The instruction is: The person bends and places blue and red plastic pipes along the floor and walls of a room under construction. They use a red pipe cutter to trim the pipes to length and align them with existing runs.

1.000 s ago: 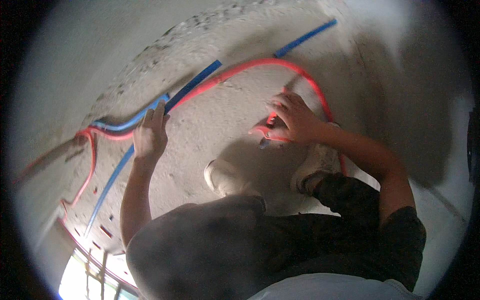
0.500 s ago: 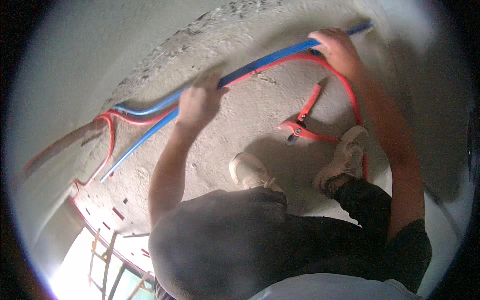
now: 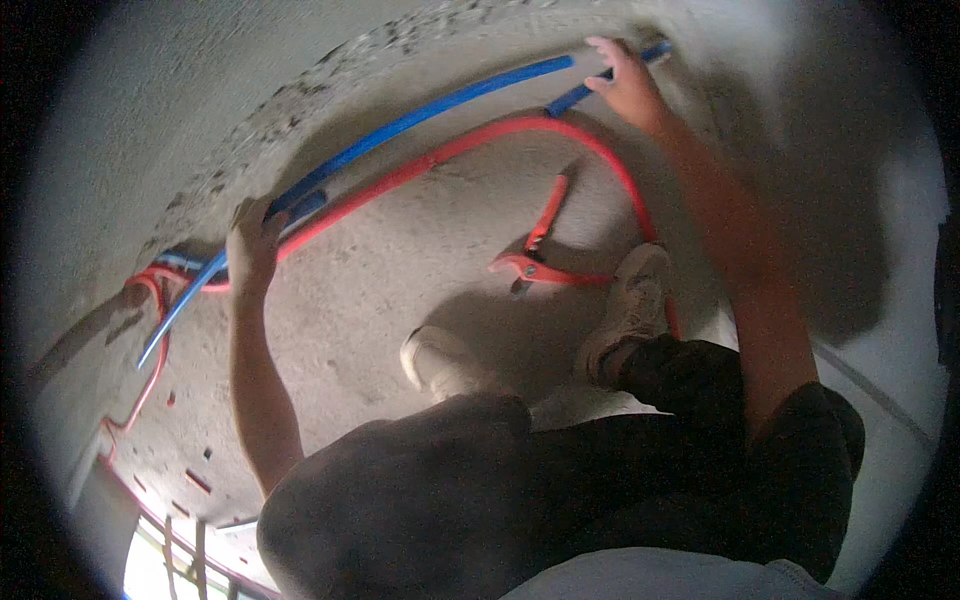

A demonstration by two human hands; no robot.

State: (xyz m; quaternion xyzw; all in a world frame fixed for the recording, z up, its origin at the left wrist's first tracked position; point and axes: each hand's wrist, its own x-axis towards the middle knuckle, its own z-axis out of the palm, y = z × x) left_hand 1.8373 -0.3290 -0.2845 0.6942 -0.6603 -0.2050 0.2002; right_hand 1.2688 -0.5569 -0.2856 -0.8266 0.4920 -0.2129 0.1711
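Observation:
My left hand [image 3: 253, 248] is closed round a long blue pipe [image 3: 430, 107] that slants up to the right along the base of the rough wall. My right hand [image 3: 626, 88] is open, fingers spread, over a shorter blue pipe [image 3: 565, 102] near the upper corner, with the long pipe's end just to its left. A red pipe [image 3: 480, 136] runs beside both and curves down past my right foot. Below that curve, red-handled pipe cutters [image 3: 560, 274] lie open on the concrete floor.
Rough grey wall [image 3: 200, 120] rises behind the pipes, with a plain wall [image 3: 850, 200] on the right. My shoes [image 3: 630, 300] stand near the cutters. Small scraps [image 3: 197, 481] lie on the floor at lower left, near a bright opening with upright bars.
My right hand has left the cutters on the floor and moved up to the pipes, its fingers now spread. The long blue pipe has shifted toward the wall; my left hand has moved left.

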